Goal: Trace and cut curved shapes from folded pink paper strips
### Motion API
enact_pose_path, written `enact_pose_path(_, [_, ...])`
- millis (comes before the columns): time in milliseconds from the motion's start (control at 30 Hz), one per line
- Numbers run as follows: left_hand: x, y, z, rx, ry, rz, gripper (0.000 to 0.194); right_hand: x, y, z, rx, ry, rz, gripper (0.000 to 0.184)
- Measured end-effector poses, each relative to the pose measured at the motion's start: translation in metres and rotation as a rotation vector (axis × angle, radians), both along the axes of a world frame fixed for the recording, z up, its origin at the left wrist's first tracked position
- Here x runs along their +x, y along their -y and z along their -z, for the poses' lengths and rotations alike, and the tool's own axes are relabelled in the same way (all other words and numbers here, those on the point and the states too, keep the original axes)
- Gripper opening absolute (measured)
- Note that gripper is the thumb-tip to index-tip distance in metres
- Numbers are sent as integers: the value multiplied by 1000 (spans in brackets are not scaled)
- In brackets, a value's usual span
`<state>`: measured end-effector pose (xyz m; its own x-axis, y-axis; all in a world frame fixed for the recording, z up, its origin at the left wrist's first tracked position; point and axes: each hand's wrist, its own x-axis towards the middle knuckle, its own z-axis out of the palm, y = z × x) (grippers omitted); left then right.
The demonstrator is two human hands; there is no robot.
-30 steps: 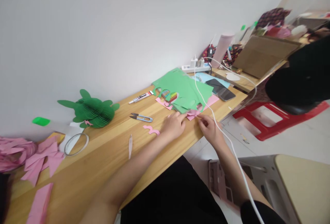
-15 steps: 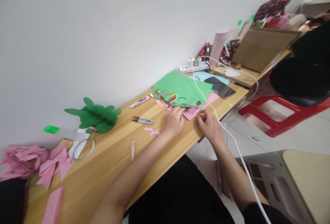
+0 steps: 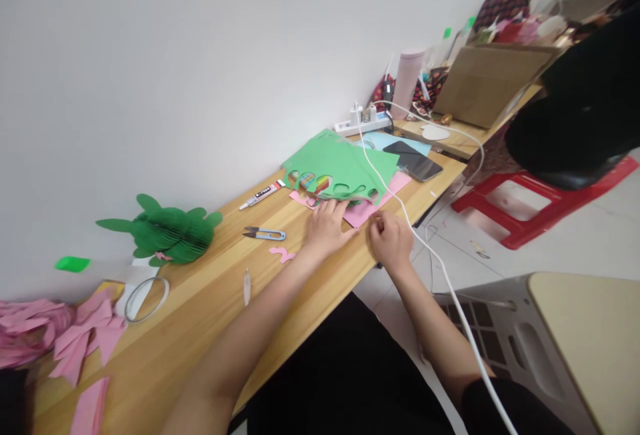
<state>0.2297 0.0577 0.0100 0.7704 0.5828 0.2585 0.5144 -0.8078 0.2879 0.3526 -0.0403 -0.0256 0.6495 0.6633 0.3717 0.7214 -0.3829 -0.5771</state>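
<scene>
Paper [image 3: 370,211], pink, now lies flat beneath the cut-out green sheets [image 3: 340,158], whereas a second ago its near end was lifted between both hands. Its surface is plain and matte; the exposed strip's long axis runs toward the smartphone [image 3: 414,161], one corner pointing at the near edge of the wooden desk [image 3: 200,338]. Left hand [image 3: 327,227]: fingers extended on the green edge, thumb splayed. Right hand [image 3: 393,240]: fingers curled beside the corner; I cannot tell whether they pinch anything.
</scene>
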Motion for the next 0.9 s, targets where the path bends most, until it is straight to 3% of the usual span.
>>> enact_pose_path(333, [0, 3, 2, 3, -1, 11, 25, -2, 1, 2, 9, 9, 26, 24])
enact_pose_path(733, [12, 11, 1, -95, 102, -125, 28, 1, 2, 4, 9, -20, -36, 32])
enact_pose_path(900, [13, 10, 4, -146, 159, -142, 27, 0, 4, -4, -2, -114, -54, 32])
